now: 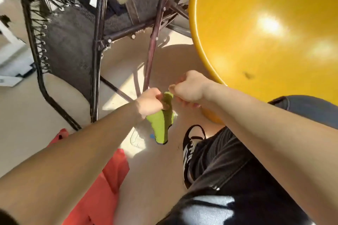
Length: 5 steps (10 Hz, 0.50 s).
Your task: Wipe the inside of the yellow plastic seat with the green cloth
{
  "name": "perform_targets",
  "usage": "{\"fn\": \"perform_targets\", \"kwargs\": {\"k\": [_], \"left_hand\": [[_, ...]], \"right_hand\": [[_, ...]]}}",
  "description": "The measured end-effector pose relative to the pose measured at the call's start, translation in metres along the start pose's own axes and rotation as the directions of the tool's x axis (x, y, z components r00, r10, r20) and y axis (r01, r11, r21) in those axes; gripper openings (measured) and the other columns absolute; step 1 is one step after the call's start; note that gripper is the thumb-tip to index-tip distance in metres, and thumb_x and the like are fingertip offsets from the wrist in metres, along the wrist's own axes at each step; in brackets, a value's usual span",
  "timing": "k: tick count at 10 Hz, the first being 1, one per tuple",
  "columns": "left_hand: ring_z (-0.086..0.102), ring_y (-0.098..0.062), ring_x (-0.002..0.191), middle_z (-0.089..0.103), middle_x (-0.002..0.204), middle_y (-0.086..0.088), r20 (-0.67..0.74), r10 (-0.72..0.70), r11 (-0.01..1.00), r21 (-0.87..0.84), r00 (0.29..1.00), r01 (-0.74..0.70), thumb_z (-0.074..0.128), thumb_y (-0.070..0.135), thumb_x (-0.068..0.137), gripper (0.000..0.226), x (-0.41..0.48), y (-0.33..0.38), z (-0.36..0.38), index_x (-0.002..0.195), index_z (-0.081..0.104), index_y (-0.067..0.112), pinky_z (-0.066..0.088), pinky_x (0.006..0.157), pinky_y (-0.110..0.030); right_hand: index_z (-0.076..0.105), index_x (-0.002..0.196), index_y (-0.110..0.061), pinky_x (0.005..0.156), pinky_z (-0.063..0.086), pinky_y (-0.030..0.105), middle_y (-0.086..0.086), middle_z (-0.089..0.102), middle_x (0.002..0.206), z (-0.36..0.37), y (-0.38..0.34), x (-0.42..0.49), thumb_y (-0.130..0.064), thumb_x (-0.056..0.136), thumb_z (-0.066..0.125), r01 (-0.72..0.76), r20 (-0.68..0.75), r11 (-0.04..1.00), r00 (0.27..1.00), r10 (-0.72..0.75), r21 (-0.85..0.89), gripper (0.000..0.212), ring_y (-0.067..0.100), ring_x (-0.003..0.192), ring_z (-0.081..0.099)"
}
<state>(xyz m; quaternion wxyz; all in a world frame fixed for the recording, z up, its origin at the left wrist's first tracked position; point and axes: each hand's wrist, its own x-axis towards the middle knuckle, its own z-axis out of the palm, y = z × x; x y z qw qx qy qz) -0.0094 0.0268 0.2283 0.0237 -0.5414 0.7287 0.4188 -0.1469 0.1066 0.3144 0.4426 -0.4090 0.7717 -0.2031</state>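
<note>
Head view, looking down at a pale floor [36,107]. A folding lounge chair [73,45] with a dark mesh seat and black tube frame fills the upper left; its crossed legs stand just beyond the hands. An orange-red object [102,188] lies on the floor under the left forearm. A dark-trousered leg and a black-and-white shoe [190,151] occupy the lower right. The yellow plastic seat [265,33], a glossy rounded shell, fills the upper right, its rim just beside the right wrist. Left hand [149,102]: closed around the upper part of the green cloth [161,124], which hangs below it, clear of the seat. Right hand [188,87]: fisted, fingertips pinching the cloth's top end.
</note>
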Motion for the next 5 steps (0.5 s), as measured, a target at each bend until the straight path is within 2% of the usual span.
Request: {"fn": "perform_targets", "kwargs": {"k": [2,3,4,5], "left_hand": [[0.054,-0.019,0.073,0.059,0.081,-0.001,-0.046,-0.030,0.979,-0.203,0.998,0.020,0.081,0.012,0.081,0.023,0.036,-0.064,0.031,0.087,0.059,0.016,0.041,0.059,-0.027],[0.062,-0.022,0.076,0.063,0.086,-0.003,-0.001,-0.116,0.984,-0.134,0.993,0.115,0.082,0.022,0.079,0.028,0.048,-0.091,0.030,0.096,0.060,0.016,0.052,0.062,-0.023],[0.065,-0.037,0.109,0.063,0.123,-0.013,-0.005,-0.263,0.940,0.225,0.965,0.257,0.070,0.027,0.077,0.046,0.063,-0.124,0.036,0.120,0.058,0.016,0.057,0.094,-0.040],[0.061,-0.034,0.116,0.058,0.131,-0.010,-0.060,-0.267,0.944,0.185,0.962,0.274,0.064,0.020,0.084,0.042,0.073,-0.126,0.043,0.125,0.058,0.016,0.051,0.101,-0.036]], "right_hand": [[0.065,0.085,0.000,0.049,0.042,0.034,0.028,0.070,0.074,0.024,0.018,0.025,-0.018,0.089,0.058,-0.073,0.064,0.997,0.995,0.073,-0.011,0.019,0.029,0.051,0.051],[0.062,0.086,-0.003,0.048,0.042,0.032,0.024,0.068,0.073,0.022,0.024,0.033,-0.021,0.090,0.058,-0.086,0.043,0.996,0.995,0.085,0.011,0.019,0.028,0.050,0.051],[0.064,0.095,0.000,0.051,0.045,0.035,0.024,0.074,0.082,0.019,0.028,0.043,-0.024,0.090,0.057,-0.117,0.015,0.993,0.993,0.116,0.026,0.025,0.030,0.056,0.056],[0.066,0.102,0.001,0.050,0.046,0.034,0.028,0.077,0.093,0.019,0.028,0.046,-0.021,0.090,0.057,-0.109,-0.011,0.994,0.994,0.110,0.019,0.028,0.031,0.059,0.059]]}}
